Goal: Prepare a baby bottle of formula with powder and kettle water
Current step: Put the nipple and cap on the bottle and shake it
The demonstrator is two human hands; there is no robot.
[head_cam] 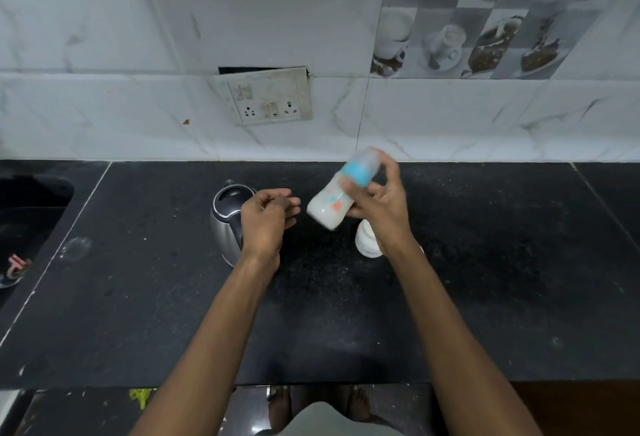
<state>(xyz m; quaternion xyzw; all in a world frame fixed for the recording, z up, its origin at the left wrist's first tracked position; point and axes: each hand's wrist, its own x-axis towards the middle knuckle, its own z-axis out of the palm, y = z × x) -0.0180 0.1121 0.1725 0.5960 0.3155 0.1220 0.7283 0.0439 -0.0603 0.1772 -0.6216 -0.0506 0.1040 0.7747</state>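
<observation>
Head view showed our right hand (375, 200) gripping the bottle (341, 195) at its blue collar, above the desk (485, 262). Its long axis tilted, cap up-right, milky base down-left toward our left hand (266, 215), which hung loosely curled, holding nothing, over the kettle (225, 217). A white jar (367, 238) stood beneath our right wrist.

Black counter (346, 324) w/ kettle (225, 221) & white jar (367, 240) on it.

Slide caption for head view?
Right hand holds tilted, capped baby bottle above counter; left hand free over kettle.
</observation>
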